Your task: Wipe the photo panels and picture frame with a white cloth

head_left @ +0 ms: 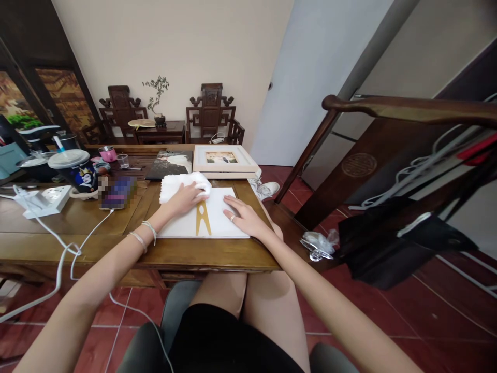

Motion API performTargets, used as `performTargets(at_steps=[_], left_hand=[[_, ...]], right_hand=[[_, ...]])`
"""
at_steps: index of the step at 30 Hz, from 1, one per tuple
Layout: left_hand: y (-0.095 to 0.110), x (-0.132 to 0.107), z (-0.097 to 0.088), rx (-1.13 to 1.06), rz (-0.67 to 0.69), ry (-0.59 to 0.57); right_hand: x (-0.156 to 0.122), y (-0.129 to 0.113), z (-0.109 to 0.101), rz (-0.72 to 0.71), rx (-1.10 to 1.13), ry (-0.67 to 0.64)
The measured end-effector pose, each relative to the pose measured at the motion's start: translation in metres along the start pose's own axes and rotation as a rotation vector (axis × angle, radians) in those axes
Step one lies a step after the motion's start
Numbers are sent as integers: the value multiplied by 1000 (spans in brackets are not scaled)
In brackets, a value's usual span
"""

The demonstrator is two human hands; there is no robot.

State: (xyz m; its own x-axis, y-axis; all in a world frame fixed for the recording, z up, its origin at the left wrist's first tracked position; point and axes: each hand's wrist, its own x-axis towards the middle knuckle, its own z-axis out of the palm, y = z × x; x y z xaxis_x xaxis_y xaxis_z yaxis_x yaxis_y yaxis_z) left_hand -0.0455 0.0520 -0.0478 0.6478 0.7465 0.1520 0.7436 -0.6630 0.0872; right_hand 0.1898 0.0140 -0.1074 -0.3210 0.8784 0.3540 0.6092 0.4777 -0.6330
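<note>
A white rectangular panel (217, 225) with a gold stand-shaped piece (202, 218) lies flat on the wooden table (116, 248). My left hand (186, 199) is closed over a white cloth (176, 184) at the panel's far left corner. My right hand (244, 217) rests flat on the panel's right side, fingers spread, a ring on one finger. Just beyond the panel lie a white picture frame (224, 159) and a dark print (171, 165).
On the left of the table stand a lidded drink cup (75, 171), a white power strip (46, 201) with trailing cables, a pink jar and a small glass. A dark wooden bench (388, 207) with crumpled plastic (320, 242) is at my right. Carved chairs line the back wall.
</note>
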Motion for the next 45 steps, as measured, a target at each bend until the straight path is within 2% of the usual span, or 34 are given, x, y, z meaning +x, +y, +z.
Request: performTargets(at_steps=[4, 8, 12, 15, 17, 20, 25, 29, 32, 34, 38, 43, 45], left_hand=[[29, -14, -4, 122, 50, -63], [65, -52, -10, 206, 98, -107], [101, -92, -6, 273, 128, -91], [115, -106, 0, 297, 133, -47], [115, -104, 1, 285, 117, -34], [105, -88, -2, 232, 83, -56], [74, -44, -11, 185, 26, -90], [43, -11, -9, 156, -23, -63], [27, 5, -6, 157, -59, -30], [25, 9, -7, 167, -75, -29], [46, -7, -11, 196, -66, -84], [95, -68, -7, 322, 60, -98], [108, -91, -4, 332, 87, -88]], right_hand=[[-1, -3, -2, 5, 1, -5], [-4, -6, -4, -28, 13, -6], [-4, -9, -3, -24, 20, -24], [-4, -9, -2, -18, 31, -17], [-3, -8, -2, -25, 42, -6], [-3, -7, -2, -30, 47, 12], [-1, -4, -2, -24, 32, 10], [-1, -2, 0, -16, 44, 16], [-1, -2, 1, -6, 47, 29], [-1, -3, 2, -3, 38, 40], [0, -4, 3, 7, 15, 47], [-1, -5, 3, 5, 14, 38], [-1, -5, 4, -2, 13, 47]])
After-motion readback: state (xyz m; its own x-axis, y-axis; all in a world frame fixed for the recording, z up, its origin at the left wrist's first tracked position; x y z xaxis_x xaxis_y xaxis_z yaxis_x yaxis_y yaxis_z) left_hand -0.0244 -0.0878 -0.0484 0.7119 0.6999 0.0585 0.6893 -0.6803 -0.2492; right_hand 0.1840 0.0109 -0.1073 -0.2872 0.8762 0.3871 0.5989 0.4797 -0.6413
